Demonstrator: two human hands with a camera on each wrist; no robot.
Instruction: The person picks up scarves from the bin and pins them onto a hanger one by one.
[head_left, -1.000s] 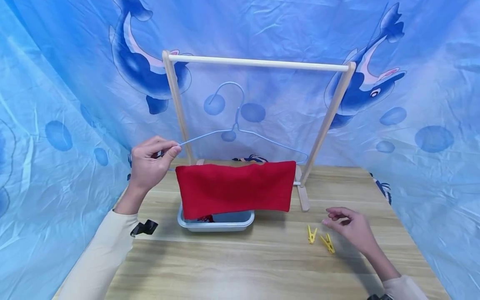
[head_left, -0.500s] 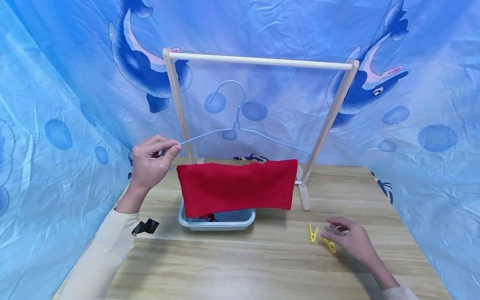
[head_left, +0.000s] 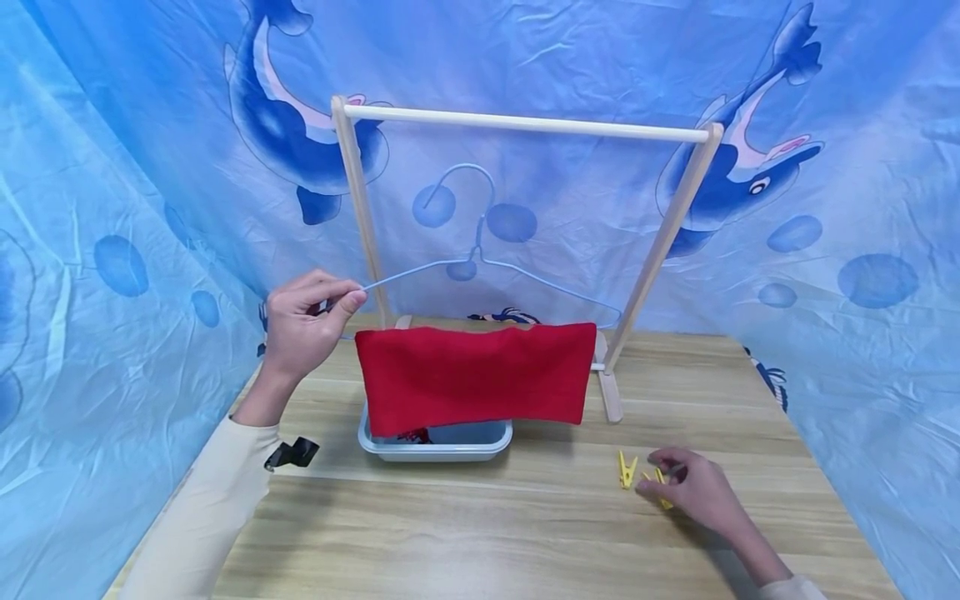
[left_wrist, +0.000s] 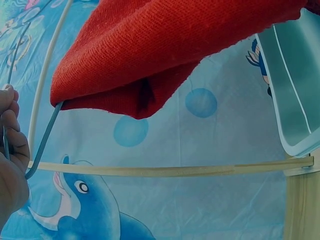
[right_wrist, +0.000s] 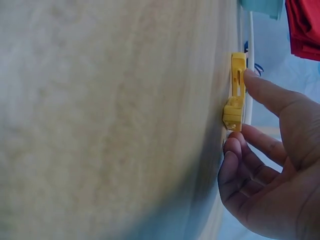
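Observation:
My left hand (head_left: 307, 321) pinches the left arm of a light blue wire clothes hanger (head_left: 420, 268), held up in front of the rack. Over the hanger's lower bar hangs a folded red cloth (head_left: 476, 379); in the left wrist view the cloth (left_wrist: 135, 55) drapes right beside the fingers. On the table at the right lie two yellow clothespins, one clothespin (head_left: 627, 471) to the left and another clothespin (head_left: 664, 492) under my right hand (head_left: 693, 492). The right thumb and fingers are spread around the nearer clothespin (right_wrist: 233, 114), fingertips right at it.
A wooden drying rack with a white top rail (head_left: 525, 123) stands behind the hanger. Below the cloth sits a light blue basin (head_left: 442, 454) with something dark red inside. Blue dolphin-print curtains (head_left: 847, 167) enclose the table (head_left: 465, 533).
My right hand has come down and slightly left, from above the clothespins to around the right-hand one. The left hand, hanger and cloth stay nearly in place.

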